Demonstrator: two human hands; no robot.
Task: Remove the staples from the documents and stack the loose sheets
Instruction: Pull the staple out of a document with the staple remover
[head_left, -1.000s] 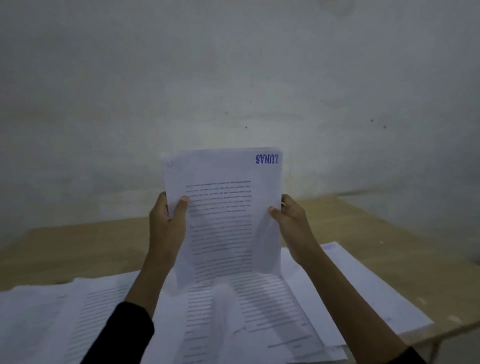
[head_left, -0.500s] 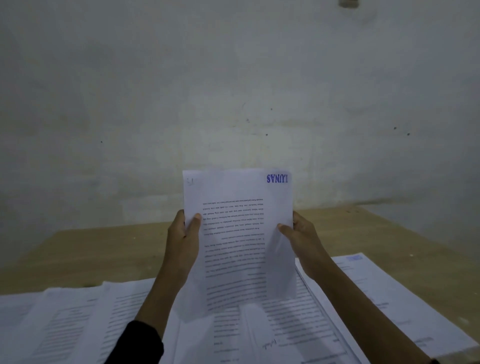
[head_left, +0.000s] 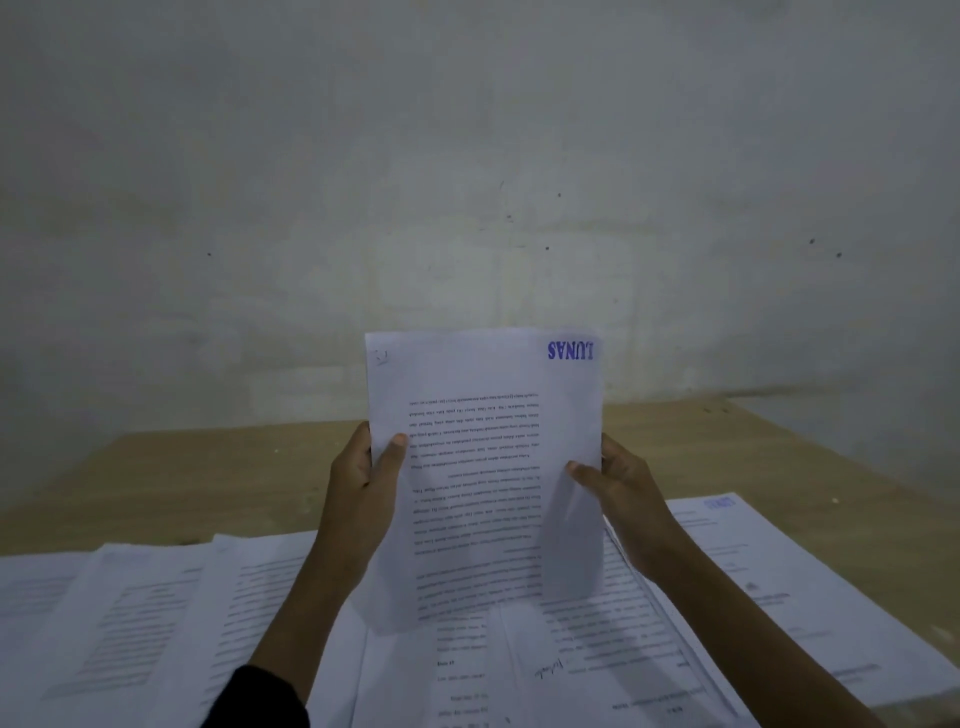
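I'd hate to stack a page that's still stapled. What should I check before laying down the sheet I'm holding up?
1. Left hand grips the held sheet: ok.
2. Right hand grips the opposite edge: ok.
3. Staple out of the top left corner: cannot tell, only a faint mark.
4. Text upright: not ok, blue stamp reads upside down.
5. Papers on the table squared: not ok, fanned out.
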